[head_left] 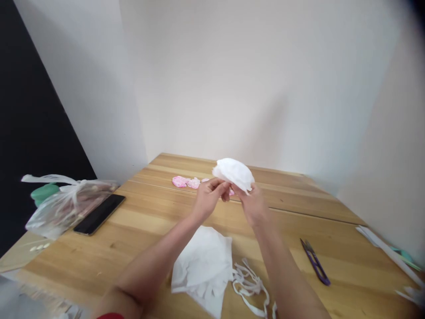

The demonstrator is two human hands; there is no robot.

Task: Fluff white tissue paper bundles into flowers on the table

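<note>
A white, rounded piece of thin fabric or paper [235, 172] is held up above the far part of the wooden table. My left hand [212, 191] pinches its lower left edge. The lower right side of the white piece is in my right hand [251, 198], with the thumb toward the middle; this hand is slightly blurred. Pink-and-white pieces [186, 181] lie on the table behind my hands, partly hidden by them. Below my forearms rests a stack of white sheets [207, 266], with white strips [249, 283] tangled to its right.
Purple-handled snips [315, 262] lie on the right of the wooden table [149, 212]. A black phone [99, 214] and a tied plastic bag [71, 201] are at the left. White strips [390, 252] line the right edge. A wall stands behind.
</note>
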